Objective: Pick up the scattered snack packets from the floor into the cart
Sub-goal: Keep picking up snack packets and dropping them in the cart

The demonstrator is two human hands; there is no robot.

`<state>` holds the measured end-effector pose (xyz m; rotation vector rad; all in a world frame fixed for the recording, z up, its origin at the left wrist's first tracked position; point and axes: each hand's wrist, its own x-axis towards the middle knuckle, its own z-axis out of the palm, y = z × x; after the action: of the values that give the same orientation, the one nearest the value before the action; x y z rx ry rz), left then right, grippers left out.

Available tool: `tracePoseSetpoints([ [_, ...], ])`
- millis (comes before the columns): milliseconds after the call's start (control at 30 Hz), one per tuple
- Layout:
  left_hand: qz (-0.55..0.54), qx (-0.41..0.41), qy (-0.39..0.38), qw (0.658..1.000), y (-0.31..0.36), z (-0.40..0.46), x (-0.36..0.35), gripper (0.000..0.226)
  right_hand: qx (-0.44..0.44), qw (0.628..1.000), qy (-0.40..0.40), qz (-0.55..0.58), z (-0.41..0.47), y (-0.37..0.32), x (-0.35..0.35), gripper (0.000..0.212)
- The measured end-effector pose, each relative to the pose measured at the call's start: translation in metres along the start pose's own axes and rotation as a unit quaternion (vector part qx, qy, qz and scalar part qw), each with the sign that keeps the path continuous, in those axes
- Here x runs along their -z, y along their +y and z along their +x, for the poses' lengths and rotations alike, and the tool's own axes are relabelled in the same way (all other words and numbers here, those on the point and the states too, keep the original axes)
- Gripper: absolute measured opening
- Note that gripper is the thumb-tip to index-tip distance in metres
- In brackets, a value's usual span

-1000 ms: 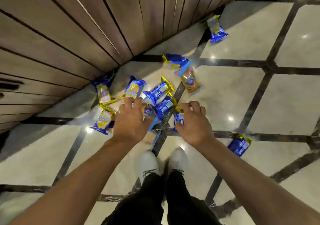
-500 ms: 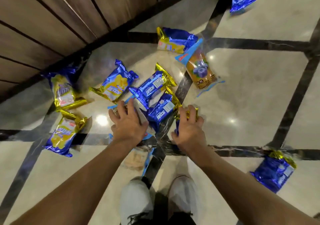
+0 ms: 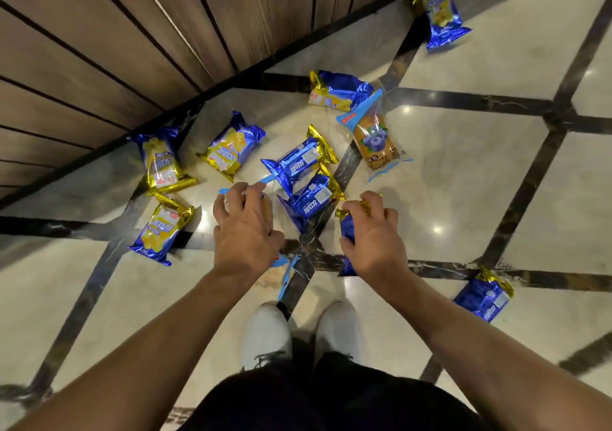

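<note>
Packets scattered over floor (image 3: 463, 172), most beyond shoes (image 3: 265, 331). Right hand (image 3: 376, 235) curled round blue packet (image 3: 347, 232), gold end (image 3: 359, 206) pinched under fingertips, packet low over dark tile seam ahead of right shoe. Left hand (image 3: 246, 232) clenched on clear packet (image 3: 263, 203) with light-blue trim, ahead of left shoe; lower end poking out below palm. Between hands, just beyond: two blue packets overlapping, near one (image 3: 311, 200) partly under far one (image 3: 299, 162). Farther out, right of those: bread packet (image 3: 376, 142) with blueberry print, its top touching a blue-and-gold packet (image 3: 337, 91). Left of shoes, three yellow-fronted packets: one (image 3: 160, 228) across dark seam, one (image 3: 160, 160) by wall (image 3: 99, 49), one (image 3: 231, 147) nearer middle. Right of shoes, lone blue packet (image 3: 485, 296) on a seam. Farthest away, top right, another packet (image 3: 440, 13) near wall base. Cart not in view.
</note>
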<state>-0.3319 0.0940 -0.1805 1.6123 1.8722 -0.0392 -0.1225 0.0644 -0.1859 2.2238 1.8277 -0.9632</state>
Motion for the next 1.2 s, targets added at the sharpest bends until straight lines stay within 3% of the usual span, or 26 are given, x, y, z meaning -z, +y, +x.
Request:
tracePoseSetpoints([
  [233,-0.003,-0.070,0.048,0.996,0.088,-0.134,0.186,0.079,0.051,0.997,0.051,0.019,-0.129,-0.094,0.186,0.049],
  [433,-0.014,-0.068,0.094,0.993,0.160,-0.255,0.355,0.076,0.093,0.992,0.087,0.022,-0.244,-0.187,0.340,0.046],
  [600,-0.026,-0.034,0.136,0.990,0.183,-0.338,0.440,0.077,0.119,0.988,0.087,0.051,-0.321,-0.251,0.420,0.044],
  [933,-0.095,0.074,0.270,0.955,0.138,-0.469,0.500,0.079,0.276,0.958,0.071,0.031,-0.420,-0.357,0.459,0.045],
  [1200,-0.150,0.185,0.362,0.901,0.055,-0.591,0.506,0.078,0.396,0.918,0.008,-0.023,-0.525,-0.433,0.413,0.049],
])
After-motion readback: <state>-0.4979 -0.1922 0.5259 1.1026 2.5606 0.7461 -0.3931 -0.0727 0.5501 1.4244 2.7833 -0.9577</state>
